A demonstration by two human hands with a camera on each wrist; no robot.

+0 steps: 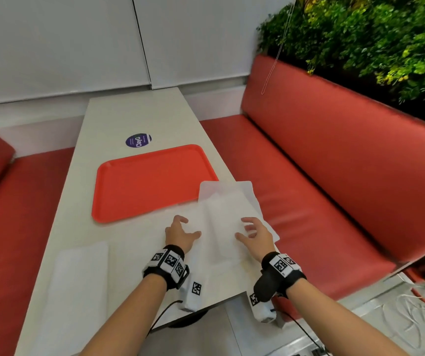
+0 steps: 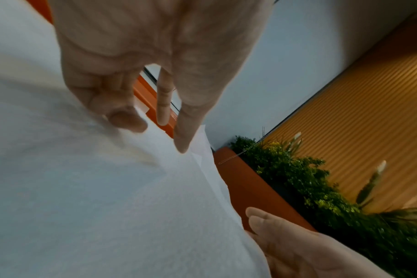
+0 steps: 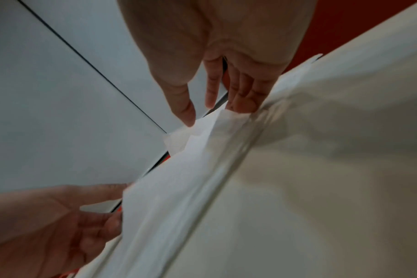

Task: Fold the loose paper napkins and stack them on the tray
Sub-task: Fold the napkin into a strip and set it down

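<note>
Head view: we see tray bare; wrist views: both hands, left and right, spread, fingertips pressing napkin; second napkin left on tabletop.

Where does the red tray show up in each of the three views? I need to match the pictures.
Head: the tray lies mid-table, left of centre, beyond both hands.
Left wrist: only an orange-red strip of its rim shows between the left hand's fingers.
Right wrist: a thin red sliver at the napkin's far edge, probably the tray.
Shared landmark: the white napkin beneath both hands.
</note>
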